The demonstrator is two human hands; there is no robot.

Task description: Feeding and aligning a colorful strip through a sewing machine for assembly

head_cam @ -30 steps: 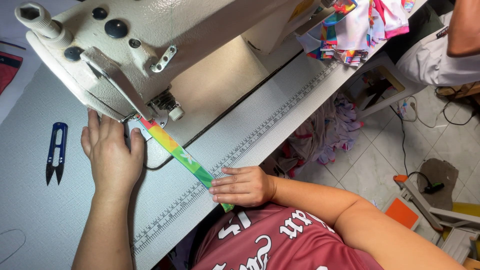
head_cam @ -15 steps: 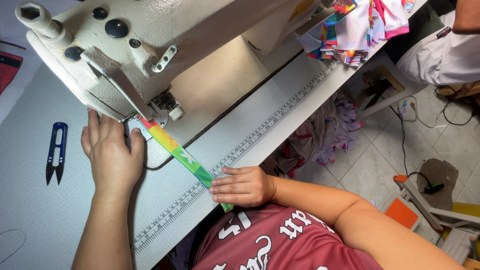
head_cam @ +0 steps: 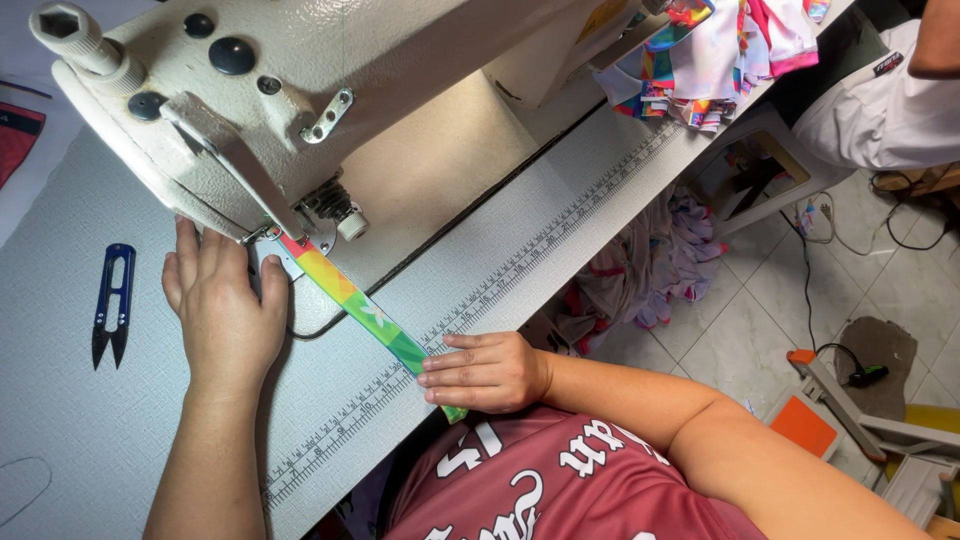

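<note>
A person sits at a cream sewing machine (head_cam: pixel 300 90) and feeds a thin, bright fabric strip (head_cam: pixel 360 310) under its needle part. The strip is orange, yellow and green. It lies on the grey tabletop (head_cam: pixel 100 430), running from the presser foot (head_cam: pixel 275 240) down to the near edge, just above the printed ruler (head_cam: pixel 520 265) along that edge.

The left hand (head_cam: pixel 225 310) lies flat on the tabletop right beside the foot. Its grip is wide, with the fingers spread and holding nothing; it only presses down next to the top end of the strip. The right hand (head_cam: pixel 485 372) rests on the lower end of the strip at the tabletop edge. Its fingers are straight and close together, pinning the strip flat, not pinching it.

To do this step well, I think the strip should stay straight and a little tight between the two hands. The right hand should let it slide slowly and not tug it. The left hand should guide the strip into the foot and keep its fingertips away from the needle. If the strip turns sideways, the sewing line would likely go crooked.

Blue thread snips (head_cam: pixel 112 305) lie to the left, well apart from the hands. A pile of colourful cloth (head_cam: pixel 720 50) sits at the far end of the tabletop.
</note>
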